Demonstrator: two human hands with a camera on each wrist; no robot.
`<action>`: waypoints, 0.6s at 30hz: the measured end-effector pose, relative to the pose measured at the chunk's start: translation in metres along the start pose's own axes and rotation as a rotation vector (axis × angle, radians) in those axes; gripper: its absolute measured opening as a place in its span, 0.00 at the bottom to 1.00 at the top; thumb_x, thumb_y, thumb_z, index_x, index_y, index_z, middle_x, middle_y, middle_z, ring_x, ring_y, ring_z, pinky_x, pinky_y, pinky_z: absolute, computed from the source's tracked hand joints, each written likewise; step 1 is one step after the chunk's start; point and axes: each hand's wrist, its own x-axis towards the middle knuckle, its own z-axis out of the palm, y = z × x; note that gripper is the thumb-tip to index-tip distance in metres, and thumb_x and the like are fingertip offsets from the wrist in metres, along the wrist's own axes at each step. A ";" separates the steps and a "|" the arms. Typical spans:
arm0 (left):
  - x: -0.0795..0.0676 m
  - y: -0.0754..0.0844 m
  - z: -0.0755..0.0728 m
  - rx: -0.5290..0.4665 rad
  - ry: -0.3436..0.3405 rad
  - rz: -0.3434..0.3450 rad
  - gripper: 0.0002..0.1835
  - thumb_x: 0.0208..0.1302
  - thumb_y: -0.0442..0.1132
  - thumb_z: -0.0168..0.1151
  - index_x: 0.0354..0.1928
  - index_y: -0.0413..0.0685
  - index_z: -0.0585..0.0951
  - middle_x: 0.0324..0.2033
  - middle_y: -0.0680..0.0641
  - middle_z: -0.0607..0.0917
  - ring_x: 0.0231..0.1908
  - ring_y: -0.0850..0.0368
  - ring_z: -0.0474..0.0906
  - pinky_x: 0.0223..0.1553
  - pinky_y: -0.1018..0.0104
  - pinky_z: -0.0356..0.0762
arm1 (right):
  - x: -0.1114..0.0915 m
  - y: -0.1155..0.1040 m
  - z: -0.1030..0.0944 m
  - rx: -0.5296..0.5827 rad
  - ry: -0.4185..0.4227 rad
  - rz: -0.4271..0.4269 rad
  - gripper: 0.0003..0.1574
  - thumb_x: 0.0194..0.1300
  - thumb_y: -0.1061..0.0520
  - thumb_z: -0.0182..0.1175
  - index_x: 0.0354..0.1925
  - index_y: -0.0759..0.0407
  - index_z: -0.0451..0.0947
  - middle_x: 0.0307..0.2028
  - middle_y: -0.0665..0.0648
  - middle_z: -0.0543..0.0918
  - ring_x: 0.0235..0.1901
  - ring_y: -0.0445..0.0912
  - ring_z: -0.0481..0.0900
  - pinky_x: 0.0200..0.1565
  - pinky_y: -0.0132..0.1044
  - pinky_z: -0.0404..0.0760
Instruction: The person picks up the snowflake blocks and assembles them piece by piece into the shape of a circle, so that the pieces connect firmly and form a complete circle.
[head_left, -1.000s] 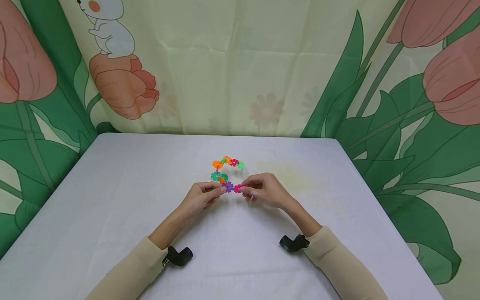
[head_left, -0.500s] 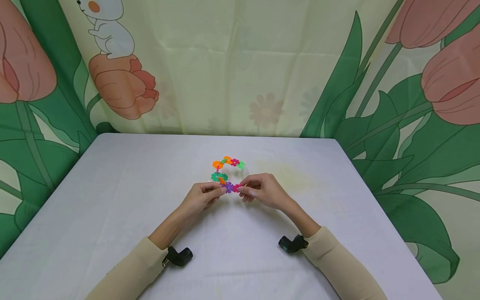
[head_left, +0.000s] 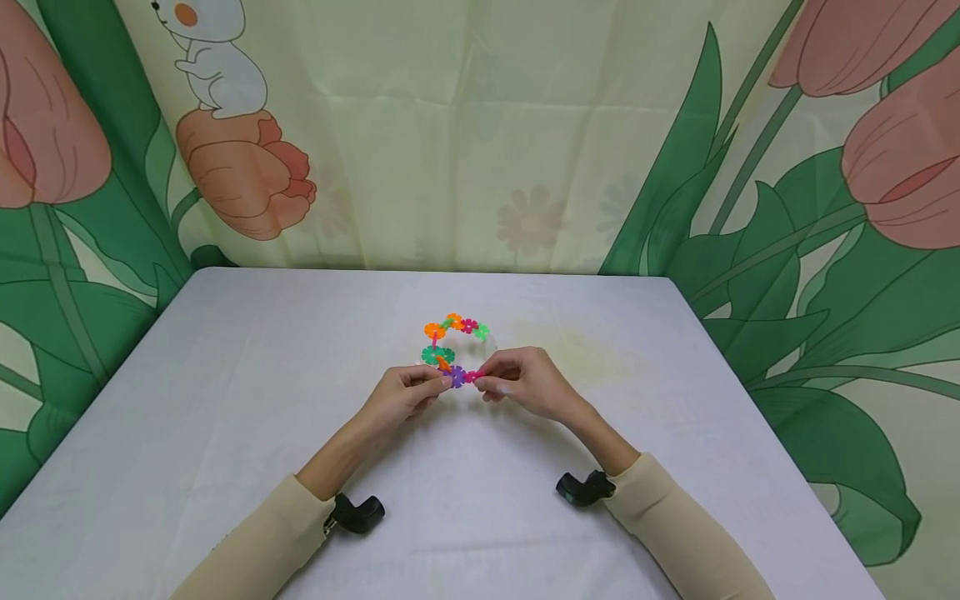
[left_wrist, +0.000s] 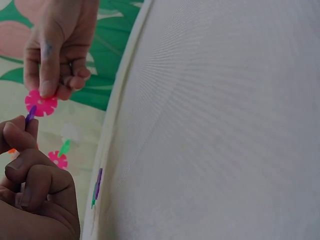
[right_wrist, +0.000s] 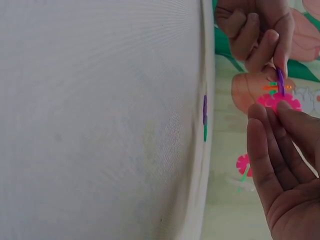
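Head: backdrop (head_left: 450, 150) behind flower chain (head_left: 431, 355)

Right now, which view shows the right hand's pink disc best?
The left wrist view: most of the pink disc shows. In the right wrist view, fingers hide its lower part; the head view shows it small.

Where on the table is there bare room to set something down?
The table looks bare left of the left hand, right of the right hand and between the sleeves. The middle is crowded: flower pieces between and beyond both hands.
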 end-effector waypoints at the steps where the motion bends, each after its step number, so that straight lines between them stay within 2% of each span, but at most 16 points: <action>1: 0.000 0.000 0.000 0.000 -0.001 0.002 0.11 0.73 0.43 0.69 0.44 0.41 0.87 0.22 0.56 0.75 0.22 0.61 0.61 0.23 0.72 0.58 | 0.000 0.000 0.000 0.002 0.005 -0.003 0.05 0.68 0.61 0.71 0.42 0.61 0.89 0.37 0.66 0.92 0.35 0.59 0.92 0.40 0.34 0.89; 8: 0.001 0.000 0.001 -0.008 -0.008 0.015 0.14 0.73 0.42 0.68 0.46 0.35 0.85 0.21 0.56 0.74 0.21 0.62 0.60 0.23 0.72 0.57 | -0.001 0.001 0.001 0.008 0.024 -0.022 0.05 0.67 0.63 0.71 0.42 0.63 0.90 0.38 0.67 0.92 0.35 0.59 0.92 0.40 0.34 0.90; 15: 0.002 -0.002 0.000 -0.010 -0.010 0.015 0.13 0.73 0.42 0.68 0.44 0.36 0.86 0.21 0.56 0.74 0.22 0.61 0.60 0.23 0.71 0.57 | -0.002 0.001 0.003 0.004 0.033 -0.050 0.05 0.67 0.65 0.71 0.42 0.65 0.89 0.36 0.68 0.92 0.34 0.60 0.92 0.39 0.33 0.89; 18: 0.002 -0.004 -0.001 -0.008 -0.015 0.016 0.16 0.73 0.43 0.68 0.46 0.33 0.84 0.21 0.56 0.73 0.21 0.61 0.60 0.23 0.71 0.57 | -0.002 0.000 0.004 -0.003 0.047 -0.070 0.04 0.67 0.65 0.71 0.41 0.64 0.89 0.35 0.67 0.92 0.33 0.60 0.92 0.39 0.34 0.90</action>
